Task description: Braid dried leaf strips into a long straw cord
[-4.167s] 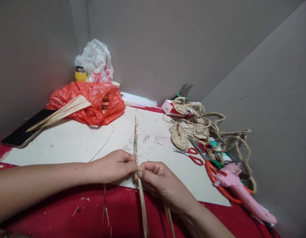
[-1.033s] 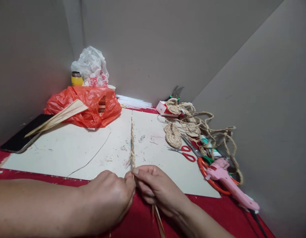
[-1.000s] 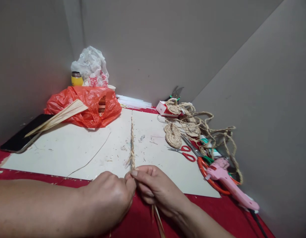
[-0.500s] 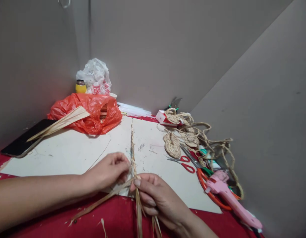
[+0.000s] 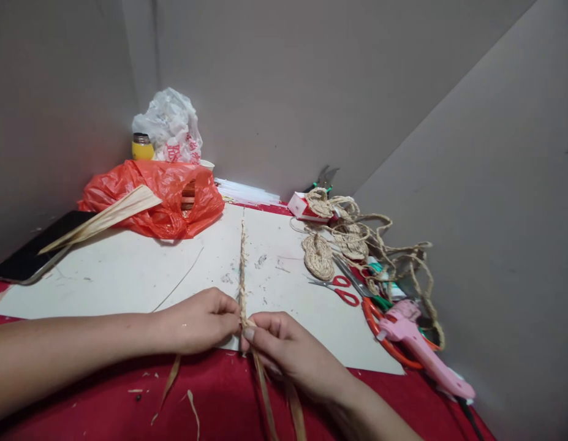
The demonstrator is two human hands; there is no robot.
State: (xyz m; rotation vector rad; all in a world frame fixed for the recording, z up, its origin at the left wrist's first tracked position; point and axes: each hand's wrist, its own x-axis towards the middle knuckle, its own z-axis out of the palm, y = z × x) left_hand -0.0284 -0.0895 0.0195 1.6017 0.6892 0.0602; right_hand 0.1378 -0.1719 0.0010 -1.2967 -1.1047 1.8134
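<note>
The left hand (image 5: 203, 321) and right hand (image 5: 295, 349) are bare; forearms (image 5: 86, 343) likewise

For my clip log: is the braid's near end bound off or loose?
Loose: unbraided strands hang out below the left hand and right hand, while the braid beyond them looks plaited.

The thin braid (image 5: 242, 269), pale straw in colour and with small fibres sticking out, runs nearly straight over the white board (image 5: 136, 269), from far to near. At its near end, pinched by the hands (image 5: 284, 346), flat brownish strips (image 5: 265, 392) hang loosely; their crossing I cannot see clearly.
</note>
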